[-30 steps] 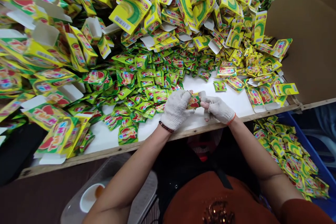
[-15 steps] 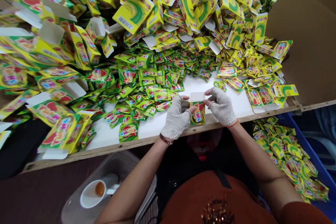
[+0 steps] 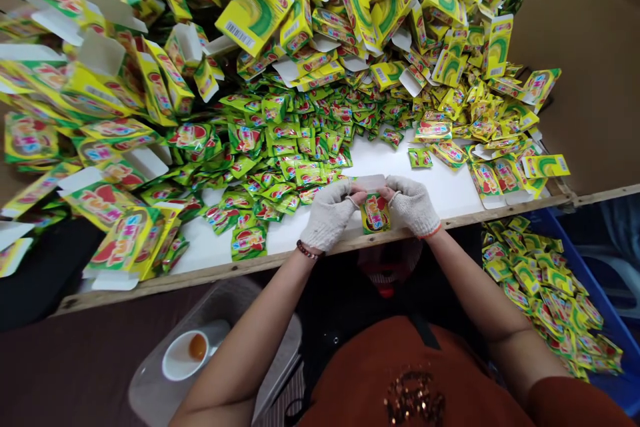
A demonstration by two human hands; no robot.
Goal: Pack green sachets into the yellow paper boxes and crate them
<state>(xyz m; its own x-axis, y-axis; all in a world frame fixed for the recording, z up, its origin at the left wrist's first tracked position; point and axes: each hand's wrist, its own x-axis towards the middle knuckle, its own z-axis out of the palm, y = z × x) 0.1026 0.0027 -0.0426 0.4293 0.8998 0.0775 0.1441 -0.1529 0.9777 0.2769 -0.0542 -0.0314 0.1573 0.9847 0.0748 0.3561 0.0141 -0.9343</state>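
Observation:
Both my hands wear white knit gloves with bare fingertips. Between them, near the table's front edge, is a small yellow and green candy box (image 3: 375, 215) with a white flap at its top end. My left hand (image 3: 332, 212) grips the box's left side near the flap, thumb on the front. From the right, my right hand (image 3: 413, 205) pinches the opposite upper side. Whether anything is inside the box cannot be seen. Just beyond the hands lies a heap of green candy sachets (image 3: 295, 147) on the white tabletop (image 3: 370, 155).
Many yellow candy boxes (image 3: 255, 17) pile up at the back and left. Yellow sachets (image 3: 483, 121) lie at the right. A blue crate (image 3: 590, 293) of packed boxes stands below the right edge. A white cup (image 3: 183, 355) rests on a grey stool (image 3: 235, 327) at lower left.
My hands have come closer together around the box. The fingers now press in at its upper end, and the white flap, upright before, looks folded lower.

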